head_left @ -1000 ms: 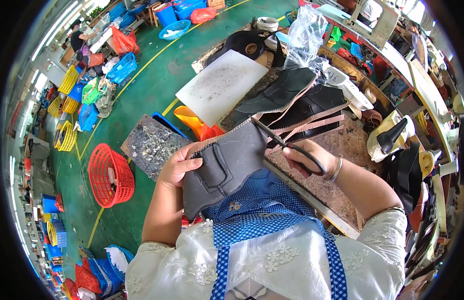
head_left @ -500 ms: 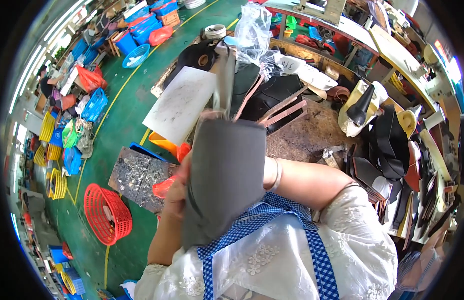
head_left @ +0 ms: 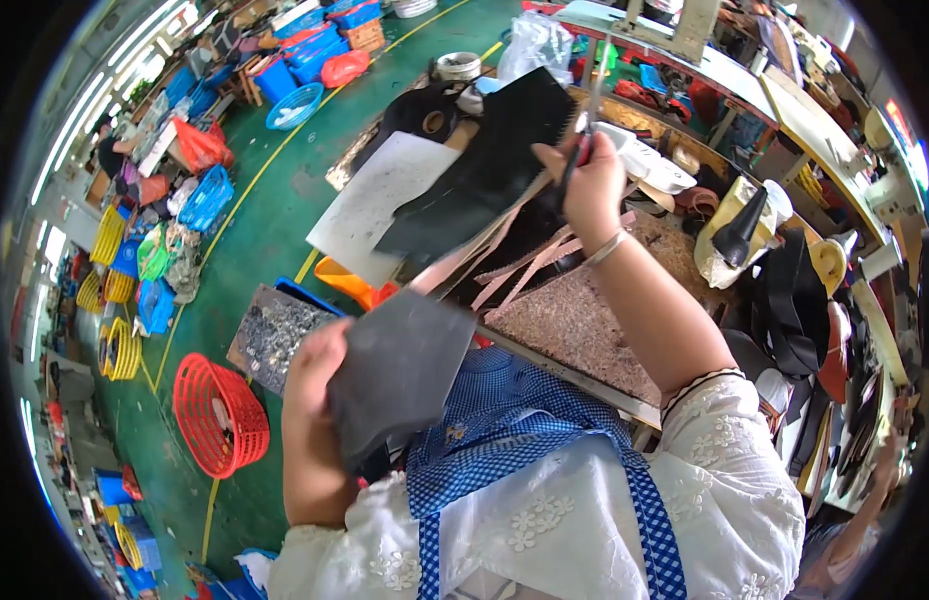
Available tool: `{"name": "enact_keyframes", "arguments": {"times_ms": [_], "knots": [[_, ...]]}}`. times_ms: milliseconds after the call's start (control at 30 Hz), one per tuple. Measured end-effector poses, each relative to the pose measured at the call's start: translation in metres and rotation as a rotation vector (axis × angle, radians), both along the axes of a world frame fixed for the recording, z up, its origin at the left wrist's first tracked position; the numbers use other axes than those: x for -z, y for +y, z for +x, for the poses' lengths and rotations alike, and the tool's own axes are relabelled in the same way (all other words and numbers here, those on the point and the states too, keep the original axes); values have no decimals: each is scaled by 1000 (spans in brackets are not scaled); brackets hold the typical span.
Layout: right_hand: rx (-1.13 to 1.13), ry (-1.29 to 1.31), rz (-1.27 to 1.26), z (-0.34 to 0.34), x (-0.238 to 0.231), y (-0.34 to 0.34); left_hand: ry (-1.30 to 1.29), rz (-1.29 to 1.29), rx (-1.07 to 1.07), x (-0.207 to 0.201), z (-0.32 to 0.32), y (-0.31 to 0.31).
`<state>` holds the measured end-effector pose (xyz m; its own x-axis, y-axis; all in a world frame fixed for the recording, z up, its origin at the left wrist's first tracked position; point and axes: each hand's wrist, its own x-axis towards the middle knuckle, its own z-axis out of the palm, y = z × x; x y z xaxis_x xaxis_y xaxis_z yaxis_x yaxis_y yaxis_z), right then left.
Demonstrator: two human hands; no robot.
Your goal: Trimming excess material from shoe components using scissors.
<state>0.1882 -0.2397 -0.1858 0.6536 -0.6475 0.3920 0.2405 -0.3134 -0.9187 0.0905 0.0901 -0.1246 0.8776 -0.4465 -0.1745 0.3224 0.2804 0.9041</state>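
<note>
My left hand (head_left: 315,372) is closed on the edge of a dark grey, stiff-looking panel (head_left: 405,360), held low in front of my apron. Scissors (head_left: 582,150) with dark and reddish handles are in my right hand (head_left: 593,192), their blades pointing up and away. Beside that hand, a large black sheet (head_left: 485,165) with a jagged right edge lies tilted over the bench. Pinkish strips (head_left: 525,270) run out from under it toward the grey panel; whether they join it, I cannot tell.
A white board (head_left: 375,205) lies left of the black sheet on the workbench (head_left: 595,330). To the right are a black cone-shaped thing (head_left: 737,230) and dark pieces (head_left: 780,290). A red basket (head_left: 220,415) stands on the green floor at left.
My right hand has come out from behind the grey panel and moved up and right, now showing scissors. The grey panel has dropped lower and left with my left hand. The black sheet now appears raised.
</note>
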Motion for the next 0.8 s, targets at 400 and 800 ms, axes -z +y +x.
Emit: {"name": "enact_keyframes", "arguments": {"times_ms": [400,800], "knots": [[-888,514,143,-124,-14,-32,91,42,382,73,73,-23],[-1186,793,227,-133,6,17,77,70,386,74,71,-27]]}}
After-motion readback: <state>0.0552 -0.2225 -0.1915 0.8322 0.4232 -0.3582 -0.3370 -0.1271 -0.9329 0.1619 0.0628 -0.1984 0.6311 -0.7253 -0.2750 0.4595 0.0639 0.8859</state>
